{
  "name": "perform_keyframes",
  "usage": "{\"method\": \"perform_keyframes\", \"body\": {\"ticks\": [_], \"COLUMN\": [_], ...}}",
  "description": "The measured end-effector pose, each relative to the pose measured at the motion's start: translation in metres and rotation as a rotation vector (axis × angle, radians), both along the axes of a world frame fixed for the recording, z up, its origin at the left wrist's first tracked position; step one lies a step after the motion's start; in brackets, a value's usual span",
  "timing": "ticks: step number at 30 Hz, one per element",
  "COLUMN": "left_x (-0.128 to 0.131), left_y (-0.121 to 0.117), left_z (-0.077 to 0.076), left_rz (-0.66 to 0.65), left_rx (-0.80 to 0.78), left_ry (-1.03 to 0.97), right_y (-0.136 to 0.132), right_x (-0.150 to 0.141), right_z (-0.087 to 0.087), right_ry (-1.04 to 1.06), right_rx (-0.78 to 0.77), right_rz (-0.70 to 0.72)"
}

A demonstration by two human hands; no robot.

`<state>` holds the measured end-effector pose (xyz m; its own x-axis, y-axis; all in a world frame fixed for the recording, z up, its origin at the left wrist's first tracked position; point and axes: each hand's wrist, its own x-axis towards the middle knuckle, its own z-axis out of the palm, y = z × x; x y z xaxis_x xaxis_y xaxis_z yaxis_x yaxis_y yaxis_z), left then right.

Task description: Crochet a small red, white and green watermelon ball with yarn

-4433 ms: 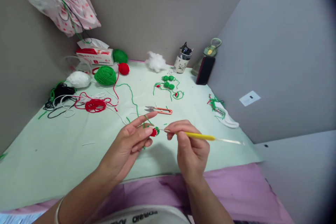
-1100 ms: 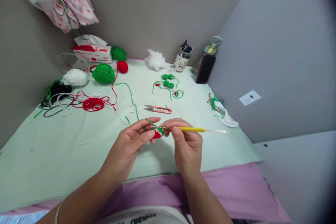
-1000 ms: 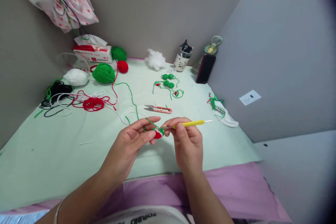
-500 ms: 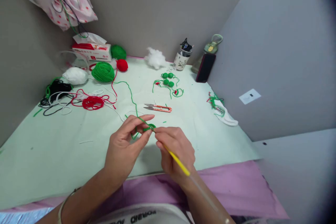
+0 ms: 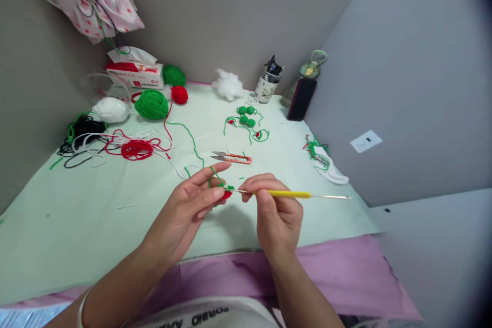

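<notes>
My left hand (image 5: 188,204) pinches a small red and green crochet piece (image 5: 227,192) between thumb and fingers, with the forefinger stretched out and green yarn (image 5: 192,139) running over it. My right hand (image 5: 274,210) grips a yellow-handled crochet hook (image 5: 290,194) level, its metal tip in the piece and its tail pointing right. Both hands hover just above the pale green table cover (image 5: 115,215) near its front edge.
Orange thread snips (image 5: 232,157) lie just beyond my hands. Further back lie green yarn balls (image 5: 152,104), a red ball (image 5: 179,95), tangled red, white and black yarn (image 5: 115,146), finished green pieces (image 5: 246,118), stuffing (image 5: 228,84), a tissue box (image 5: 134,73), a jar (image 5: 268,87), and a phone (image 5: 301,101).
Half a second ago the hook pointed down toward my body with my right hand against the piece. Now my right hand has turned it level, tail pointing right, and the piece's red side shows again.
</notes>
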<state>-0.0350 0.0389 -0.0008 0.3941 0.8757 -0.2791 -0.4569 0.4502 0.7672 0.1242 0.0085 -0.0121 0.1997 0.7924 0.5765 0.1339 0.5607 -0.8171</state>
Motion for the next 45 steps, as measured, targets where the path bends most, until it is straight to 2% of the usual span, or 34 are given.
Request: {"method": "perform_keyframes", "body": {"ticks": [3, 5, 7, 10, 11, 13, 16, 18, 21, 27, 31, 40, 42, 45], "left_x": [0.004, 0.007, 0.009, 0.009, 0.008, 0.006, 0.005, 0.005, 0.006, 0.003, 0.001, 0.003, 0.004, 0.003], "left_y": [-0.004, -0.005, -0.005, -0.002, 0.0, 0.003, 0.003, 0.001, -0.003, -0.002, -0.002, -0.008, -0.008, -0.007], "left_z": [-0.001, -0.002, -0.003, -0.004, -0.004, -0.004, -0.004, -0.003, -0.002, 0.0, 0.001, -0.003, -0.001, 0.002], "left_rz": [0.019, 0.065, 0.084, 0.002, -0.026, -0.015, 0.045, 0.021, -0.009, 0.03, 0.041, 0.124, 0.118, 0.084], "left_rx": [0.103, 0.138, 0.109, -0.026, -0.07, -0.116, -0.079, -0.012, 0.074, 0.087, 0.114, 0.274, 0.257, 0.198], "left_ry": [0.079, 0.098, 0.069, -0.056, -0.093, -0.123, -0.087, -0.039, 0.039, 0.101, 0.144, 0.284, 0.251, 0.195], "right_y": [0.002, 0.0, -0.003, -0.006, -0.006, -0.004, 0.001, 0.003, 0.004, 0.005, 0.002, -0.004, -0.003, 0.0], "right_x": [-0.002, -0.004, -0.004, -0.002, -0.001, 0.001, 0.001, 0.0, -0.002, 0.003, 0.002, 0.0, 0.0, 0.0], "right_z": [-0.001, -0.003, -0.006, -0.008, -0.007, -0.003, 0.002, 0.003, 0.001, -0.004, 0.0, -0.005, -0.005, -0.003], "right_ry": [-0.018, -0.109, -0.28, -0.505, -0.484, -0.3, -0.004, 0.032, 0.034, 0.285, 0.157, -0.354, -0.315, -0.052], "right_rx": [-0.021, 0.0, 0.073, 0.218, 0.228, 0.156, -0.004, -0.051, -0.086, -0.259, -0.195, 0.172, 0.161, -0.016], "right_rz": [0.05, 0.017, -0.074, -0.172, -0.176, -0.144, -0.033, 0.046, 0.055, 0.149, 0.09, -0.065, -0.069, -0.039]}}
